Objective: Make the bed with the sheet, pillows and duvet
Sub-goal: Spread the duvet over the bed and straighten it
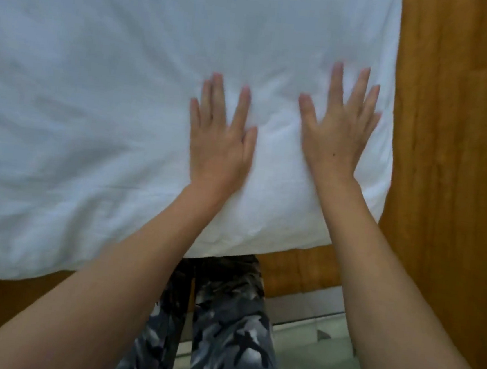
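In the head view, white bedding fills the upper and left part of the frame. It looks puffy and wrinkled, so I judge it is the duvet (110, 93), though it could also be a pillow under a cover; I cannot tell for sure. Its lower right corner hangs over the wooden bed frame (302, 270), which shows in the lower middle and again at lower left. On the right side of the frame stands a wooden panel (453, 147).

The left hand (221, 145) lies flat on the white cloth in the middle of the frame, with the fingers straight and spread, holding nothing. The right hand (337, 134) lies just beside it, nearer to the right edge of the cloth, also flat with the fingers spread. Both palms press on the fabric. Below, the person's legs in patterned trousers (219, 333) stand close against the bed, on a pale floor (307, 358).

The step in hand seems to be smoothing the cover near this corner. The next move probably calls for sliding both flat hands outward to push the wrinkles toward the edges.
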`<move>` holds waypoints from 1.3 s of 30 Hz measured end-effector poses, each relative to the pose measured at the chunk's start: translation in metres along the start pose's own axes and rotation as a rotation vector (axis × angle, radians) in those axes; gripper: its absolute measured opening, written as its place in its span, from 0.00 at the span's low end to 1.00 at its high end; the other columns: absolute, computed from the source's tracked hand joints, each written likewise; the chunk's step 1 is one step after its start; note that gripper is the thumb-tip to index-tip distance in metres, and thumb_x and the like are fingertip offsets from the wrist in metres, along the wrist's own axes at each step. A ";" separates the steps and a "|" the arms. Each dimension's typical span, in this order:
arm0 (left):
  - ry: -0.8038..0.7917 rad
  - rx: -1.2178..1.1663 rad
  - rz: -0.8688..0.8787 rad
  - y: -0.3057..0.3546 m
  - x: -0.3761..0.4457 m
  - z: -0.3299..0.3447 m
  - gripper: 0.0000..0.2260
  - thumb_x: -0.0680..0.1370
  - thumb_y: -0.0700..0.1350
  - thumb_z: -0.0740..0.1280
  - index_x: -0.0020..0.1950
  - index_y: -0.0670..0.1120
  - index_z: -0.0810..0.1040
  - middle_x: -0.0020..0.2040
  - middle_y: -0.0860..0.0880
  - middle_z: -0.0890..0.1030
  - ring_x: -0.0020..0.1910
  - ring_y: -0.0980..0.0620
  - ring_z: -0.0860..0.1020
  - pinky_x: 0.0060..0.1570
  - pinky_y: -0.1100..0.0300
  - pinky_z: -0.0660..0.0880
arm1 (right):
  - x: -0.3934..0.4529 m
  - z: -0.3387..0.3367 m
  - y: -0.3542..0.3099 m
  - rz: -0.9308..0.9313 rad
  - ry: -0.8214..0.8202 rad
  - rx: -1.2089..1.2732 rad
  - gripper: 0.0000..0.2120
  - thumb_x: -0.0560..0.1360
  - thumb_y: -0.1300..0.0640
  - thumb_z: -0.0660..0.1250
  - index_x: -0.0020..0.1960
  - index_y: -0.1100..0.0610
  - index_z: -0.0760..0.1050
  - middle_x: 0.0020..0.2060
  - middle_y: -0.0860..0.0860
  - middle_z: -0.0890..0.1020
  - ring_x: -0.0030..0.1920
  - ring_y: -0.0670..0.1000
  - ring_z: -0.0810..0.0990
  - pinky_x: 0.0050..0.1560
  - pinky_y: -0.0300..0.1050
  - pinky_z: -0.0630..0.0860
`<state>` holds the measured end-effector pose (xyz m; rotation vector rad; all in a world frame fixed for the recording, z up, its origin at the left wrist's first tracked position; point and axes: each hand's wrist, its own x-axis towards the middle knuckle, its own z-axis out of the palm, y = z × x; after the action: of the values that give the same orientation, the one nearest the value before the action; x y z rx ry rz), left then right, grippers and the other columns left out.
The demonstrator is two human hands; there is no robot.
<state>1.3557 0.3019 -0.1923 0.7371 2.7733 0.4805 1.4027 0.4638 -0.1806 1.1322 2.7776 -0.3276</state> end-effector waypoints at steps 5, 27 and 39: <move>-0.196 0.064 0.528 0.012 -0.076 0.035 0.24 0.81 0.53 0.56 0.77 0.48 0.63 0.77 0.38 0.59 0.77 0.39 0.55 0.75 0.43 0.50 | -0.083 0.022 0.058 0.299 -0.042 0.002 0.32 0.80 0.38 0.48 0.79 0.51 0.49 0.78 0.58 0.51 0.77 0.60 0.49 0.74 0.59 0.47; 0.073 0.237 -0.226 -0.442 -0.111 -0.132 0.27 0.81 0.54 0.54 0.79 0.45 0.58 0.78 0.40 0.56 0.77 0.39 0.55 0.75 0.46 0.48 | -0.134 0.107 -0.342 -0.555 -0.144 -0.106 0.34 0.78 0.39 0.50 0.78 0.55 0.52 0.77 0.63 0.50 0.77 0.63 0.48 0.74 0.58 0.41; -0.017 0.261 -0.749 -0.813 -0.334 -0.254 0.31 0.81 0.61 0.48 0.78 0.44 0.50 0.78 0.37 0.51 0.76 0.34 0.53 0.69 0.31 0.52 | -0.459 0.222 -0.714 -1.108 -0.493 -0.188 0.33 0.81 0.42 0.49 0.79 0.56 0.44 0.78 0.58 0.44 0.77 0.56 0.41 0.74 0.54 0.35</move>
<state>1.2055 -0.5998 -0.2133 -0.2807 2.8417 -0.0385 1.2362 -0.3971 -0.1968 -0.5531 2.5759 -0.3456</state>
